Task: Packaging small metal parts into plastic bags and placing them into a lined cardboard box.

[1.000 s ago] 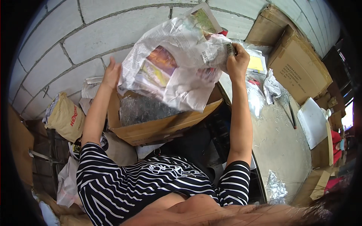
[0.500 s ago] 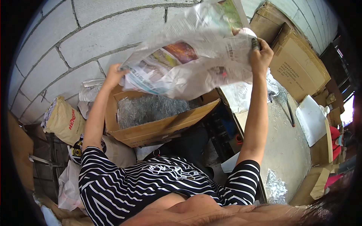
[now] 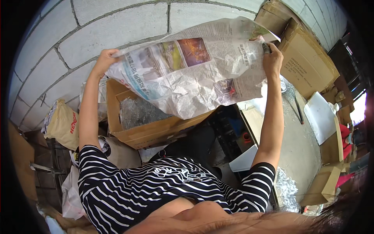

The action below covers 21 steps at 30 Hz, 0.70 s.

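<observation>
A wide sheet of newspaper is stretched between my two raised hands, wrinkled and sagging along its lower edge. My left hand pinches its left end, and my right hand grips the right end, with something dark around a finger. Below the sheet stands an open cardboard box. Clear, shiny plastic wrapping fills the part of the box that shows; the newspaper covers the box's far right portion.
A yellowish sack stands left of the box, by the block wall. On the right, a worktable carries a dark thin tool and a white sheet. Large cartons lean behind it. A black crate sits beside the box.
The newspaper has spread flatter and come lower toward the box's near side. My left hand has moved up and to the left; my right hand has shifted slightly right.
</observation>
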{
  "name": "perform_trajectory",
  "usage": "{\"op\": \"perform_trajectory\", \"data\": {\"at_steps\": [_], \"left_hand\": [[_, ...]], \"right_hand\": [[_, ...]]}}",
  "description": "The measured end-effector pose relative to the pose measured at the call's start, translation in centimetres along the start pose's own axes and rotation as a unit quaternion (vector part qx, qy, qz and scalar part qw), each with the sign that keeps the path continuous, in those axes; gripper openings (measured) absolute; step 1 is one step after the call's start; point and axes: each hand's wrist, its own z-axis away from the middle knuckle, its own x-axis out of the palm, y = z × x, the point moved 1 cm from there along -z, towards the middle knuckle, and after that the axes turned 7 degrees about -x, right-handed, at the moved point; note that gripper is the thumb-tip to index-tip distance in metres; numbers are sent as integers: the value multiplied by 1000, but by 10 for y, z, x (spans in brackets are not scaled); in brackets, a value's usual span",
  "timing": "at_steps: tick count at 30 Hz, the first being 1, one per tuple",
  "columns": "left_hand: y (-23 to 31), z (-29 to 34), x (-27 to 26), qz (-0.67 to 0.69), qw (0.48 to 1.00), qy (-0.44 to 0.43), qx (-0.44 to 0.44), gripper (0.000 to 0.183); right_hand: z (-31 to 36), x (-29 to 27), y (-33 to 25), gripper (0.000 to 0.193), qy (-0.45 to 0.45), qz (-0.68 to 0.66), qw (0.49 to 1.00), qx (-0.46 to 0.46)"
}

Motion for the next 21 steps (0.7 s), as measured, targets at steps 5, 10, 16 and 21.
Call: {"op": "perform_trajectory", "data": {"at_steps": [5,10,16,21], "left_hand": [[-26,29,40,653,732,170,98,75],[-31,59,100,597,781,-139,122,85],[17,64,103,536,839,-91,25,55],[-47,34,84,379,924,13,-40,22]], "right_hand": [[20,-1,-18,20,32,-76,990,116],[30,3,-8,18,30,-55,984,165],[21,-15,-22,20,48,-9,988,147],[48,-20,-17,19,58,-10,986,158]]}}
